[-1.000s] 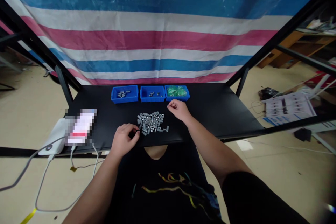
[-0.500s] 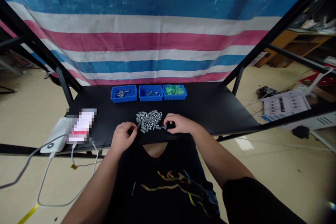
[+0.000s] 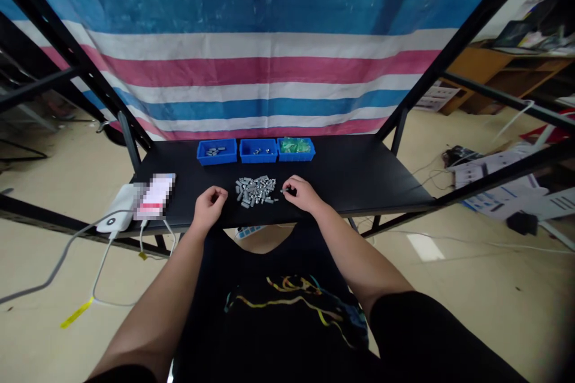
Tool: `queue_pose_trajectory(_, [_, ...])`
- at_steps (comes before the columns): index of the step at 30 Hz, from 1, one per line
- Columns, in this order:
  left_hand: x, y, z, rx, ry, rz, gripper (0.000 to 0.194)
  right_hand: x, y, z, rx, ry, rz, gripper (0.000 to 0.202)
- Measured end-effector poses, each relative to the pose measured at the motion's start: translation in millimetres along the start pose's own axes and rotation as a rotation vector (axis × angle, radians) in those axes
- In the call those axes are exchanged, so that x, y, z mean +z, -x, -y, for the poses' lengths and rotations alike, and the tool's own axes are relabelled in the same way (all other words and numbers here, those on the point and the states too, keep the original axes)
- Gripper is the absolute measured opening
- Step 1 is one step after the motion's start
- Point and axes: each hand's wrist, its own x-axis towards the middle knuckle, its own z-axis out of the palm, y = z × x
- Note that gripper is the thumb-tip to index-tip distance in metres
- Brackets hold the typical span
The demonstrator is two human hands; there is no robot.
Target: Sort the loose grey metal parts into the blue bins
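Note:
A pile of small grey metal cylinders and shiny screw-like pieces (image 3: 255, 191) lies on the black table between my hands. Just right of it, my right hand (image 3: 303, 193) pinches a small dark grey metal piece (image 3: 284, 190) between thumb and fingertips. My left hand (image 3: 209, 207) is to the left of the pile, apart from it, with thumb and fingers curled together; whatever they may hold is too small to make out. Behind the pile stand three blue bins: the left bin (image 3: 218, 160) with grey cylinders, the middle bin (image 3: 259, 158) with small shiny parts, the right bin (image 3: 296, 157) with green-tinted plastic packets.
At the table's left end lie a white power bank (image 3: 117, 206) and a phone (image 3: 155, 196) with a blurred screen, cables hanging off the front edge. A striped sheet (image 3: 269, 81) closes the back, between black frame posts (image 3: 129, 137).
My left hand has drawn away to the left from the pile's edge. My right hand has lifted slightly off with the small metal piece. The camera view has shifted.

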Motion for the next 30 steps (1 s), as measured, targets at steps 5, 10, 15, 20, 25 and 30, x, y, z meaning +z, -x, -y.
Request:
queue_pose_trajectory(5, [-0.1, -2.7, 5.4, -0.012, 0.057, -0.050, 0.023, 5.1, 2.6, -2.0, -0.012, 0.041, -0.057, 0.009])
queue_pose_trajectory(10, [-0.5, -0.8, 6.3, -0.014, 0.067, -0.060, 0.023, 7.1, 4.3, -3.5, -0.012, 0.091, -0.080, 0.016])
queue_pose_trajectory(15, [-2.0, 3.7, 2.8, 0.003, 0.028, -0.077, 0.021, 7.1, 3.7, -3.3, 0.010, 0.129, -0.078, 0.016])
queue_pose_trajectory(20, [-2.4, 2.0, 0.7, 0.016, -0.004, -0.102, 0.021, 8.4, 3.1, -5.9, 0.008, 0.131, -0.082, 0.015])
queue_pose_trajectory(25, [-1.4, -0.7, 2.7, 0.022, -0.021, -0.066, 0.020, 8.7, 3.9, -5.9, 0.002, 0.141, -0.085, 0.014])
queue_pose_trajectory(30, [-1.3, 0.7, 3.4, 0.022, -0.022, -0.050, 0.022, 8.1, 4.2, -2.8, 0.017, 0.159, -0.090, 0.013])
